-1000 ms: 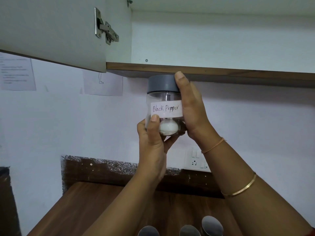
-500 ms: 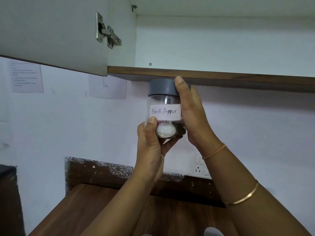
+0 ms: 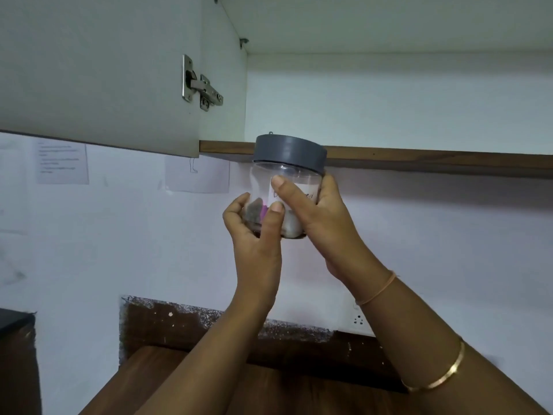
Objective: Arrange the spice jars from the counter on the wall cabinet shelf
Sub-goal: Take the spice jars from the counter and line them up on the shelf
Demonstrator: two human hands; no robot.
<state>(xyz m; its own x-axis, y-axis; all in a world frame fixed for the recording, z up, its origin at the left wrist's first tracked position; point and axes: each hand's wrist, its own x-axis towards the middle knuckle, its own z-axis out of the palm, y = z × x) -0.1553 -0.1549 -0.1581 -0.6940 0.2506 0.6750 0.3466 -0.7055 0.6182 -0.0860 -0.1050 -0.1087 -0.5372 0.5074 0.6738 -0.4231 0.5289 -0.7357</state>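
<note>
Head view: both hands clamp one spice jar [image 3: 288, 187], left hand [image 3: 256, 235] low on its side, right hand [image 3: 317, 217] over the label. Jar is airborne, lid level with the shelf [image 3: 419, 159] front edge, not yet placed. Visible shelf part shows no jars; task looks early.

spice jar [image 3: 264, 182]: clear plastic, grey lid [image 3: 288, 152], white handwritten label [image 3: 309, 191] mostly covered, grey, pink and white bits at the bottom. Roughly upright, held aloft by left hand [image 3: 254, 238] and right hand [image 3: 324, 226], lid overlapping wooden front edge of wall cabinet shelf [image 3: 419, 163]
</note>
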